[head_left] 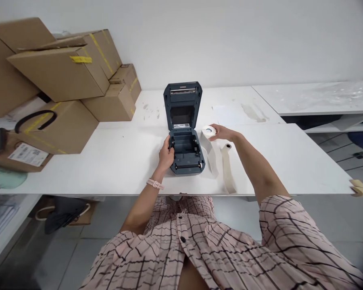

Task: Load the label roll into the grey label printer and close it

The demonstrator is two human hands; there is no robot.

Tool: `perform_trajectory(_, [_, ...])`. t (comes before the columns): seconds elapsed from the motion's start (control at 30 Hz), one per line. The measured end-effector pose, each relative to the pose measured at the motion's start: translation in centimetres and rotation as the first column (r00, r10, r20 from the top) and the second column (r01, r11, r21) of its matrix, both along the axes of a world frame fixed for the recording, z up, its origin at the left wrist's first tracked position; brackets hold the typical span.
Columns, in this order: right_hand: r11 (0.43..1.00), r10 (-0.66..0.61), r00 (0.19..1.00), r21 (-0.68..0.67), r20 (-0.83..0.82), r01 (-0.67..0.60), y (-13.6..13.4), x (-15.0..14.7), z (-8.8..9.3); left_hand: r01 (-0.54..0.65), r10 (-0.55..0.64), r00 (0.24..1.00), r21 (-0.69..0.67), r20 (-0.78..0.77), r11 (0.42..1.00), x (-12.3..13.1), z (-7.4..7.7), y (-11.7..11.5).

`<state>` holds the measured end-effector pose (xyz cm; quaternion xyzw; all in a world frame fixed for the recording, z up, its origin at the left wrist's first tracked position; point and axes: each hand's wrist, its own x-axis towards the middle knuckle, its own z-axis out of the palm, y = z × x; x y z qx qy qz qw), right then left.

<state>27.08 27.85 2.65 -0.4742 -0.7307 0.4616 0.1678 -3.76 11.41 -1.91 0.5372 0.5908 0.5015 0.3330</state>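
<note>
A dark label printer stands on the white table with its lid tilted up and its inside bay bare. My left hand grips the printer's left edge, thumb on the rim and fingers along the side. Just right of the printer, my right hand holds a white label roll by its right side. A loose strip trails from that roll towards the table's front edge. Further right, a thin roll with a dark core lies with its beige strip unrolled towards me.
Cardboard boxes are piled at the left, with a black curved band on one. A white sheet lies behind my right hand. A folded cardboard piece sits at the table's right front corner. A white wall rises behind.
</note>
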Motion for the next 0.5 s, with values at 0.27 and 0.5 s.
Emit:
perform_trajectory(0.27, [0.993,0.011,0.926,0.116,-0.377,0.035,-3.2,-1.6,4.6,-0.006,0.011,0.998,-0.070,0.069,0.998,0.4,0.5,-0.5])
perform_trajectory(0.5, [0.829,0.383,0.828,0.243,0.410,-0.504,-7.1,-10.9,10.6,-0.052,0.060,0.993,-0.079,0.098,0.996,0.8,0.6,-0.4])
